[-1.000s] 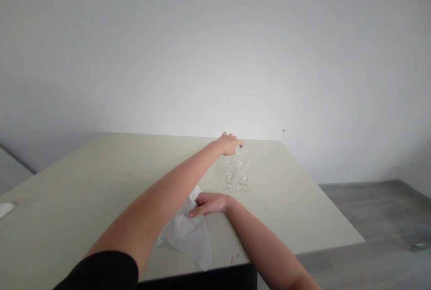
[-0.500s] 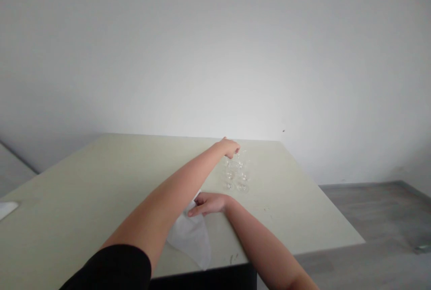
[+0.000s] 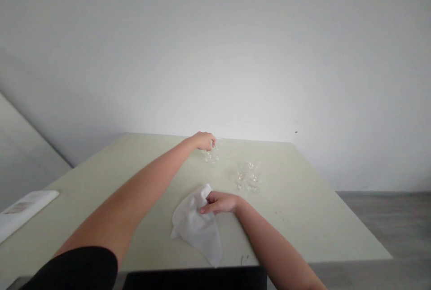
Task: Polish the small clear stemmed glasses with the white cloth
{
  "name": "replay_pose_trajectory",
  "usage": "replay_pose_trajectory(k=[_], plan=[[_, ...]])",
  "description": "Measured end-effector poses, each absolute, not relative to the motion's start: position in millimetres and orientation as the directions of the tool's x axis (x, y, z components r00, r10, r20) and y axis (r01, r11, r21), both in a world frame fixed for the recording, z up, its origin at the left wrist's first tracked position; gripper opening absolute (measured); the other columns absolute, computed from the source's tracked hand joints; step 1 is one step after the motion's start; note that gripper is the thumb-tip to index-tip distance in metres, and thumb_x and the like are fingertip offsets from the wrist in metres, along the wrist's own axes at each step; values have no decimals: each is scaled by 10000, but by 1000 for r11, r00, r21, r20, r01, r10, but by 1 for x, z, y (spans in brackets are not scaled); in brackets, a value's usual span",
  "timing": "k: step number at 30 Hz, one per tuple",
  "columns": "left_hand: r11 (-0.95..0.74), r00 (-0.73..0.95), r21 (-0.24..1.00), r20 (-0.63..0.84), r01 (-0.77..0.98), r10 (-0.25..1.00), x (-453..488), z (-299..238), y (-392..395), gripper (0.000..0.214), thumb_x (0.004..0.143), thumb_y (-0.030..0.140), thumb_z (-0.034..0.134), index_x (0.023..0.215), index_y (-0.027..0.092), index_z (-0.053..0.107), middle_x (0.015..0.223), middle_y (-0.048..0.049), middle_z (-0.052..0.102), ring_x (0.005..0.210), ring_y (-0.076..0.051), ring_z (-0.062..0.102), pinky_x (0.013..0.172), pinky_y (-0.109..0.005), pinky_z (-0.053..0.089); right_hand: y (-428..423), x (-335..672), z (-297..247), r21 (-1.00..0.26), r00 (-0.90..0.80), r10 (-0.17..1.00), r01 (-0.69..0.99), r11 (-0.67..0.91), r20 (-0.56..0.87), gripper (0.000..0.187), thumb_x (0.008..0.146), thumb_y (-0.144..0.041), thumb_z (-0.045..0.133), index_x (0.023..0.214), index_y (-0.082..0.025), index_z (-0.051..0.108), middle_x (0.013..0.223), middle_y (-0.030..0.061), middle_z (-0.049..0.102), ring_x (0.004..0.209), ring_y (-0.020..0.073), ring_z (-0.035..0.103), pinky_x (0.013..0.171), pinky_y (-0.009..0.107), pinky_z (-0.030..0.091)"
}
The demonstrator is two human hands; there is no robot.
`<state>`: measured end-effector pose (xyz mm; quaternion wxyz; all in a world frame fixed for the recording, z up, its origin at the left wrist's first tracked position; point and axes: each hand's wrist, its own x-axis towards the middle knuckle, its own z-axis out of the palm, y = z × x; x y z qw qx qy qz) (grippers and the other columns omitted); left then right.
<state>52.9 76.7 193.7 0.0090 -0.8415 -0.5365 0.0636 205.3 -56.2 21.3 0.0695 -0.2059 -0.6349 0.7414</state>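
My left hand (image 3: 204, 141) reaches far across the table with its fingers closed at a small clear glass (image 3: 212, 155). The fingers partly hide it, and I cannot tell whether more than one piece is there. Nearer and to the right, several clear glasses (image 3: 248, 177) stand close together. Their outlines are faint. In front of me, my right hand (image 3: 220, 203) grips a white cloth (image 3: 197, 222) by its upper right part, thumb on top. The cloth hangs loosely and spreads over the table.
The pale table (image 3: 289, 222) reaches to the grey wall (image 3: 215, 56) at the back. A white flat package (image 3: 28, 211) lies at the left. A black edge (image 3: 195, 279) runs along the front. Grey floor (image 3: 370, 218) shows at the right.
My left hand has moved left from the cluster of glasses, with a clear glass at its fingers. My right hand keeps hold of the cloth. The view has turned slightly left.
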Motion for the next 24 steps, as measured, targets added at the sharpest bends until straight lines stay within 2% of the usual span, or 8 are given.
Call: replay_pose_trajectory(k=[4, 10, 16, 20, 24], plan=[[-273, 263, -61, -135, 960, 955, -22, 194, 68, 361, 637, 285, 639, 984, 257, 731, 947, 1, 756, 852, -180, 662, 684, -236, 427, -58, 205, 25, -967, -904, 366, 156, -200, -222, 566, 645, -536, 848, 1032, -156, 687, 970, 31, 698, 749, 123, 641, 637, 203, 491], [-71, 62, -37, -208, 997, 976, -103, 191, 44, 372, 588, 299, 629, 943, 240, 725, 838, 14, 751, 821, -191, 650, 676, -239, 416, -62, 204, 30, -961, -908, 355, 140, -240, -221, 634, 664, -524, 841, 1145, -150, 665, 1031, 64, 704, 867, 179, 677, 765, 287, 554], [-30, 26, -16, -210, 999, 977, -133, 188, 22, 374, 626, 354, 613, 973, 249, 705, 885, 12, 765, 888, -204, 661, 682, -239, 417, -62, 204, 28, -956, -912, 357, 103, -275, -201, 627, 652, -500, 857, 1146, -162, 668, 1048, 66, 703, 924, 196, 682, 812, 318, 567], [-11, -1, -61, -192, 998, 981, -131, 184, 16, 369, 658, 361, 604, 999, 248, 688, 954, -5, 767, 928, -214, 666, 689, -246, 417, -60, 204, 25, -955, -913, 353, 107, -276, -205, 627, 669, -488, 849, 1166, -156, 658, 1071, 73, 700, 946, 201, 679, 838, 327, 561], [-19, 6, -61, -213, 998, 977, -128, 184, 13, 482, 684, 371, 596, 1140, 228, 656, 977, -30, 761, 950, -229, 673, 728, -257, 432, -60, 205, 24, -958, -913, 352, 112, -264, -204, 617, 685, -487, 839, 1175, -161, 652, 1083, 70, 694, 947, 193, 676, 835, 308, 552]])
